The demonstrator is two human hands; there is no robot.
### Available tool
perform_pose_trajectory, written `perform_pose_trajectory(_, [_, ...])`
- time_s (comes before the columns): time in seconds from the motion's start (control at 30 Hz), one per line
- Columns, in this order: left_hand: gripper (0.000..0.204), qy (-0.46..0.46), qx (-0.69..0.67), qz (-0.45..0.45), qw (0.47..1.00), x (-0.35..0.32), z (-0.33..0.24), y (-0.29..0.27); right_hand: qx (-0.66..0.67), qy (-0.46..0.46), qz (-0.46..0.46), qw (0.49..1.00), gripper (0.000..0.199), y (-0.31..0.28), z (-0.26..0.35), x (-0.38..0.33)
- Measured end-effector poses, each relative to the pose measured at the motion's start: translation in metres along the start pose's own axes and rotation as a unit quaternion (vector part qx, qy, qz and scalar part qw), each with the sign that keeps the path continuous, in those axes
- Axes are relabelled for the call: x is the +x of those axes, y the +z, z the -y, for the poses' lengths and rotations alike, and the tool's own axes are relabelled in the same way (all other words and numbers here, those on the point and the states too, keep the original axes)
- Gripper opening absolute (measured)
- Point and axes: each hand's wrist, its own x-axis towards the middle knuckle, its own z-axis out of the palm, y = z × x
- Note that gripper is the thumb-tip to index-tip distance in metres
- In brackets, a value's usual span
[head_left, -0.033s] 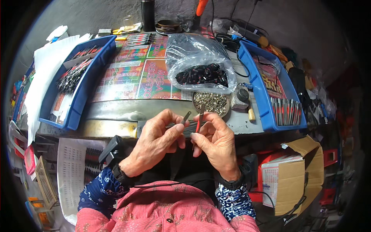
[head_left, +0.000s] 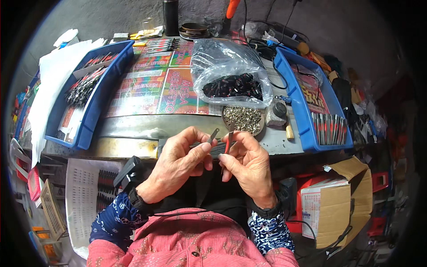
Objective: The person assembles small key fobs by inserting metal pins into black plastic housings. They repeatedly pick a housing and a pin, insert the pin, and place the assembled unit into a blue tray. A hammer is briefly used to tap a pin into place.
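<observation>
Left hand (head_left: pixel 178 162) pinching thin grey metal strip (head_left: pixel 214 135). Right hand (head_left: pixel 249 167) gripping small red-handled tool (head_left: pixel 228 143) just beside it. Round dish of shiny bits (head_left: pixel 243 119) sitting behind hands.

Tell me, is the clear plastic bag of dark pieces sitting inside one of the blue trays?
No, the clear plastic bag lies on the colourful printed sheet between the two blue trays, not inside either.

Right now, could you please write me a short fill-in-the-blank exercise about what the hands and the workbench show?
1. The right hand pinches a thin piece with a ____ handle.
2. The clear plastic bag holds small ____ parts.
3. The round dish of small metal bits sits just in front of the ____.
4. The trays at both sides are ____.

Missing words: red; black; bag; blue
</observation>
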Motion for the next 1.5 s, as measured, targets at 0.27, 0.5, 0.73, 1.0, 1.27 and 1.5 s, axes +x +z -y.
perform_pose_trajectory(0.27, [0.017, 0.082, -0.017, -0.038, 0.996, -0.008, 0.004, -0.01, -0.003, 0.019, 0.025, 1.0, 0.011, 0.011, 0.002, -0.005])
perform_pose_trajectory(0.5, [0.015, 0.089, -0.036, -0.034, 0.995, -0.011, 0.003, -0.007, -0.044, -0.028, 0.028, 0.998, 0.023, 0.019, 0.003, -0.008])
perform_pose_trajectory(0.73, [0.016, 0.067, -0.039, -0.013, 0.997, -0.012, 0.005, -0.008, -0.044, -0.053, 0.011, 0.998, 0.049, 0.028, 0.001, -0.012])
perform_pose_trajectory(1.0, [0.017, 0.079, -0.068, -0.004, 0.995, -0.011, 0.009, -0.006, -0.039, -0.04, 0.03, 0.998, 0.046, 0.029, 0.0, -0.013])
perform_pose_trajectory(1.27, [0.017, 0.081, -0.064, -0.006, 0.995, -0.012, 0.011, -0.006, -0.039, -0.055, 0.013, 0.998, 0.052, 0.031, -0.004, -0.014])
perform_pose_trajectory(1.5, [0.016, 0.096, -0.071, -0.003, 0.993, -0.012, 0.014, -0.006, -0.034, -0.051, 0.006, 0.998, 0.053, 0.031, -0.006, -0.016])
